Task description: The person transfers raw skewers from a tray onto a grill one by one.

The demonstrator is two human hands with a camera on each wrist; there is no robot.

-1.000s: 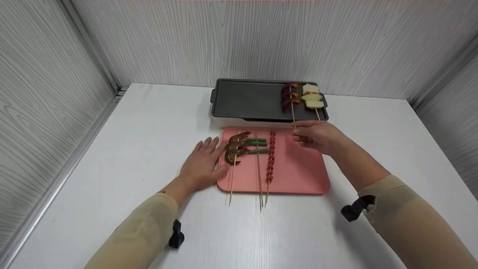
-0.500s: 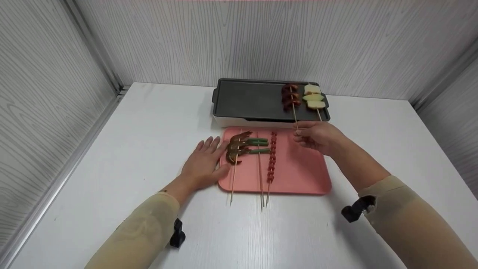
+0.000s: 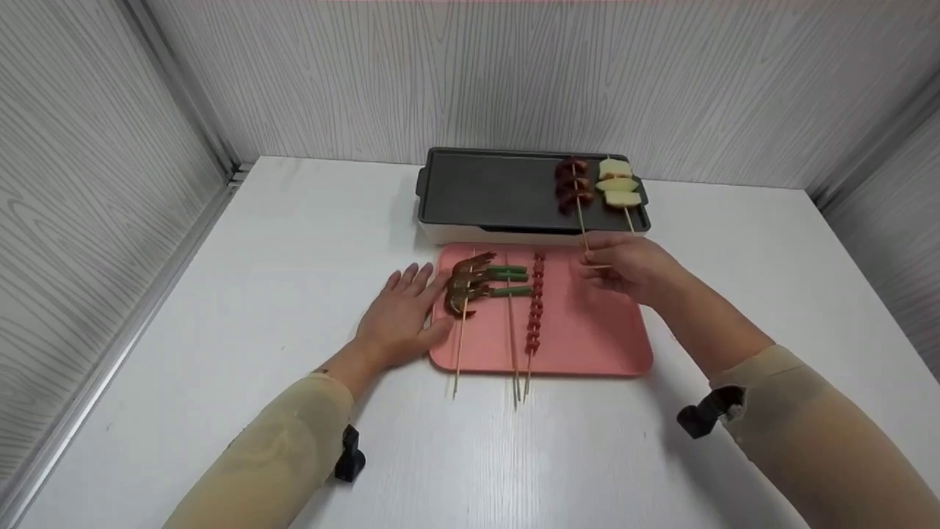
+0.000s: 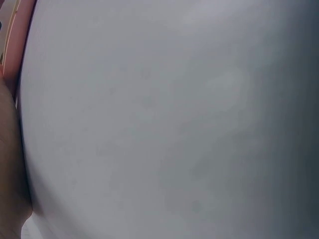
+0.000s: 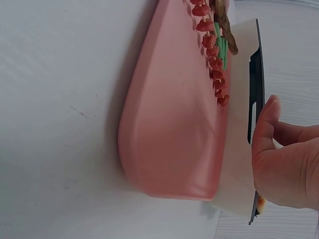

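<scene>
My right hand (image 3: 628, 266) pinches the bare lower stick of a skewer with dark red-brown curled pieces (image 3: 573, 184), which lie over the right part of the black griddle plate (image 3: 492, 191). To its right on the plate is a skewer of pale chunks with a green-yellow piece (image 3: 618, 185). My left hand (image 3: 400, 316) lies flat with fingers spread, at the left edge of the pink tray (image 3: 587, 338). On that tray lie a shrimp skewer (image 3: 461, 286), a skewer with green stalk pieces (image 3: 508, 273) and a skewer of small red pieces (image 3: 535, 308). In the right wrist view the right hand (image 5: 289, 159) hides the held stick.
The griddle has a white base (image 3: 455, 234) and stands behind the tray, near the back wall (image 3: 514, 73). Stick ends jut past the tray's front edge onto the white table (image 3: 587, 455). A side wall (image 3: 88, 184) rises at the left.
The dark red-brown skewer has shifted very slightly right in the right hand, and its fingers have changed a little around the stick. The left hand stays in place.
</scene>
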